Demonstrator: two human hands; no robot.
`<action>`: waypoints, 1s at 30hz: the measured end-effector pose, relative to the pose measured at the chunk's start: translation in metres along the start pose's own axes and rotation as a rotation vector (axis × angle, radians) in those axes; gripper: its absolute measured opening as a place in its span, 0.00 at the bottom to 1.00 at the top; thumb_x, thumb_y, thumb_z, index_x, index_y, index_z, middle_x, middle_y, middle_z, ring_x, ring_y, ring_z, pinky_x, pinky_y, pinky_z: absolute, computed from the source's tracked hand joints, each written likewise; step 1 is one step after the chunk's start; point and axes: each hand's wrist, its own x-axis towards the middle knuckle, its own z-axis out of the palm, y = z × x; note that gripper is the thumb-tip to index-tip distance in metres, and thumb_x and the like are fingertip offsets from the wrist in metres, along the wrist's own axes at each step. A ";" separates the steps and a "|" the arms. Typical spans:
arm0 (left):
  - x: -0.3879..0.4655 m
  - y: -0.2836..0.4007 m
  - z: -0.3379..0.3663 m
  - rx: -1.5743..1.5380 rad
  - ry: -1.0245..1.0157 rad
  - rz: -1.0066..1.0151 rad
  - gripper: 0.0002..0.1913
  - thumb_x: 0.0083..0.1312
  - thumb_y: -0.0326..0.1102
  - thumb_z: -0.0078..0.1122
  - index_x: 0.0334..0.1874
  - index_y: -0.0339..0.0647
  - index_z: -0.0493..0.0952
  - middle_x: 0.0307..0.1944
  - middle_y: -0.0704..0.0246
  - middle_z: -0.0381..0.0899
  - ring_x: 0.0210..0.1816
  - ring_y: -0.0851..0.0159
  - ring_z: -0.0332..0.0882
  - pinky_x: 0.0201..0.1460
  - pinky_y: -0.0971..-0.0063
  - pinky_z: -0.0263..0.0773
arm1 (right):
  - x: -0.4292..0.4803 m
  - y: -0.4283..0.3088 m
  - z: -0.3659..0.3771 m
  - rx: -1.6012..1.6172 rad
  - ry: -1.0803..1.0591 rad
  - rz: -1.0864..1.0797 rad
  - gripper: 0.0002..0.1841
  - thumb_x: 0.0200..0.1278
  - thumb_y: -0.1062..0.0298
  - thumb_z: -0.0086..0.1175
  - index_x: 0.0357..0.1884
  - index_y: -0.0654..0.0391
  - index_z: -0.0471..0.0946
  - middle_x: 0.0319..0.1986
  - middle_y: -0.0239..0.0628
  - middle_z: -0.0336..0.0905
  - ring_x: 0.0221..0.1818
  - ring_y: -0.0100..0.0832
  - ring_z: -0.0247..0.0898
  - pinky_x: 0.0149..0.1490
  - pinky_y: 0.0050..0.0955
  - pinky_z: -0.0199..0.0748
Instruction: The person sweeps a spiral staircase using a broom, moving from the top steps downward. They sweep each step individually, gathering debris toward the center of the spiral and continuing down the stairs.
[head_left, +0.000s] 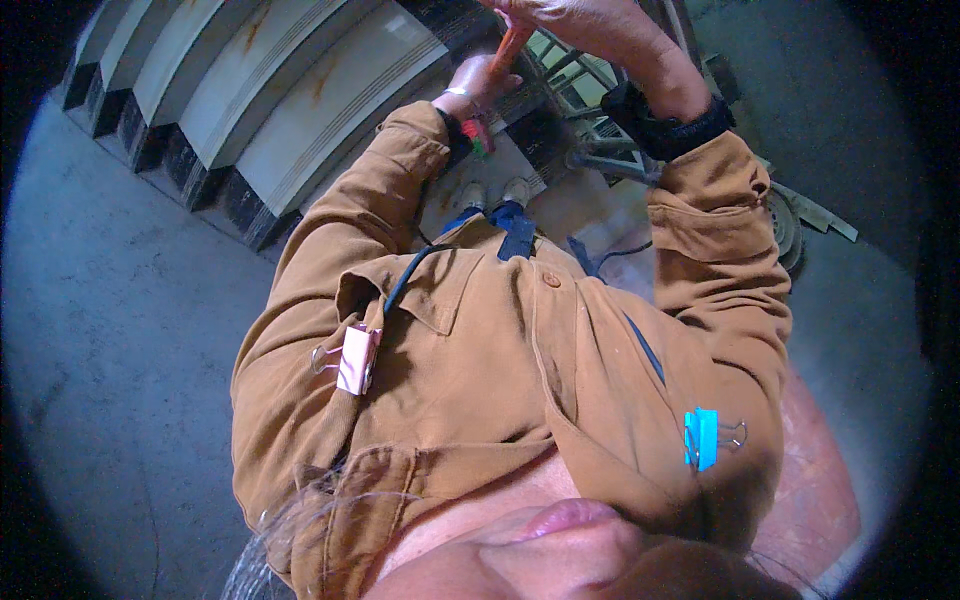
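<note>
My left hand (480, 81), with a bracelet at the wrist, is closed around the lower part of an orange-red stick or handle (511, 49) near the top of the view. Beyond it, at the top edge, my right hand (581, 21) grips the upper end of the same handle; a black band (667, 124) circles that wrist. Part of the right hand is cut off by the frame edge. Just below my left wrist a small red and green item (478, 136) shows; whether it joins the handle is unclear.
Pale stone steps (300, 112) with dark risers and rusty stains rise at upper left. A metal frame (611, 142) stands by my right arm, with a wheel (784, 229) beside it. My shoes (516, 189) are on the floor between them. A dark cord crosses my jacket.
</note>
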 end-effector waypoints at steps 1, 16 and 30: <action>0.007 0.002 0.004 -0.023 0.017 0.020 0.18 0.55 0.46 0.63 0.38 0.37 0.75 0.33 0.52 0.78 0.37 0.46 0.75 0.40 0.59 0.68 | 0.000 -0.001 0.000 -0.030 0.010 -0.008 0.07 0.63 0.67 0.53 0.33 0.61 0.74 0.25 0.29 0.73 0.27 0.20 0.69 0.33 0.21 0.69; 0.065 0.002 0.040 -0.408 0.141 0.073 0.21 0.60 0.43 0.59 0.53 0.41 0.71 0.37 0.56 0.80 0.39 0.50 0.78 0.38 0.60 0.72 | 0.004 -0.010 -0.003 -0.240 -0.099 -0.018 0.10 0.62 0.64 0.54 0.35 0.62 0.74 0.26 0.31 0.72 0.30 0.23 0.68 0.36 0.23 0.68; 0.011 0.033 -0.017 -0.231 -0.065 0.060 0.13 0.61 0.43 0.59 0.44 0.45 0.78 0.30 0.59 0.81 0.28 0.56 0.79 0.31 0.66 0.73 | -0.029 -0.048 -0.023 0.127 -0.029 0.022 0.07 0.63 0.69 0.54 0.37 0.62 0.72 0.29 0.30 0.73 0.32 0.20 0.70 0.39 0.19 0.70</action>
